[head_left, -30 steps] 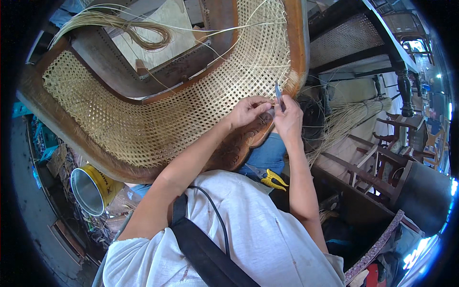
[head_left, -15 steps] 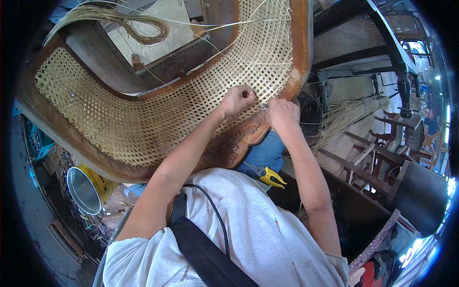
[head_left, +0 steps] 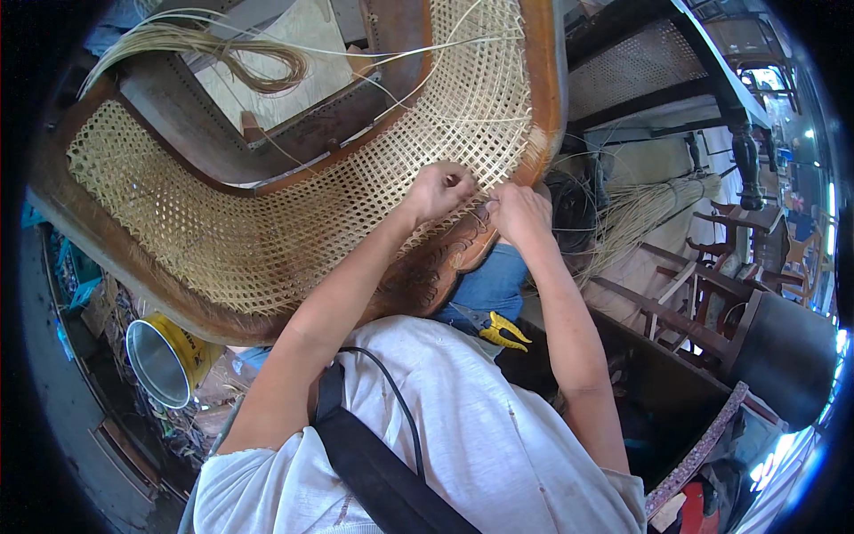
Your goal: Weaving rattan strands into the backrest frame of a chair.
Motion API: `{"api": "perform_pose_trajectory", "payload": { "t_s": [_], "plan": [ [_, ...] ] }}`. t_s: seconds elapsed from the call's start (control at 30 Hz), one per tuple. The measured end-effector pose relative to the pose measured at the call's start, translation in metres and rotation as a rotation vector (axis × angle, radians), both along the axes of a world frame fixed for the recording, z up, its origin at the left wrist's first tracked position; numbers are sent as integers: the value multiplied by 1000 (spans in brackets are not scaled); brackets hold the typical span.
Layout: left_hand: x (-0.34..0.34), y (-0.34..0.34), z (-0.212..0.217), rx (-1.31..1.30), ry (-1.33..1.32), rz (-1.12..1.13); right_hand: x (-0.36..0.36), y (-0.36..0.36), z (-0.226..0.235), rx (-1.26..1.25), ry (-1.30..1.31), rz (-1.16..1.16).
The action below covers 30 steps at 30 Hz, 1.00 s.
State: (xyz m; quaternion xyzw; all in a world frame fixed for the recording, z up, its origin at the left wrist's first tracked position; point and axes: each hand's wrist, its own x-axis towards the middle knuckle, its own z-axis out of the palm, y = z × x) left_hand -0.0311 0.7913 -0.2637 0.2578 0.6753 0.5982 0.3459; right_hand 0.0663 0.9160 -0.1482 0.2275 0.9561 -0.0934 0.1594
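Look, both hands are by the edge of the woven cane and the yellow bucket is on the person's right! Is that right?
Not quite: the head view shows the yellow bucket on the person's left. The left hand and right hand are by the edge of the woven cane.

Upper right: black-framed cane-panel furniture (head_left: 636, 78), turned leg (head_left: 745, 165) showing. Right: brown wooden chair frames (head_left: 663, 313) crowded together, dark panel (head_left: 787, 356) beside them. Left: grey floor (head_left: 67, 392), littered scraps (head_left: 173, 436) alongside. White glare (head_left: 783, 458) lower right; bluish-white light along right rim.
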Motion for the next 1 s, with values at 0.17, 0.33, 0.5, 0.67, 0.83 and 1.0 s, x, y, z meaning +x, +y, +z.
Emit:
{"api": "perform_pose_trajectory", "payload": {
  "t_s": [0.17, 0.33, 0.5, 0.67, 0.83, 1.0],
  "plan": [
    [6, -2, -2, -114, 293, -56, 8, -4, 15, 80, -17, -113],
    [12, 0, 1, -96, 432, -62, -6, -19, -14, -9, 71, -142],
    [15, -3, -1, -71, 452, -30, -3, -15, -29, 53, 95, -10],
    [19, -13, -2, -15, 172, 33, 15, 12, 8, 104, 164, 76],
    [46, -19, 26, 273, -420, -56, 38, -15, 25, 27, 453, -35],
    [77, -13, 40, 348, -1007, -59, 78, -55, 29, -337, 408, -89]
  ]
}}
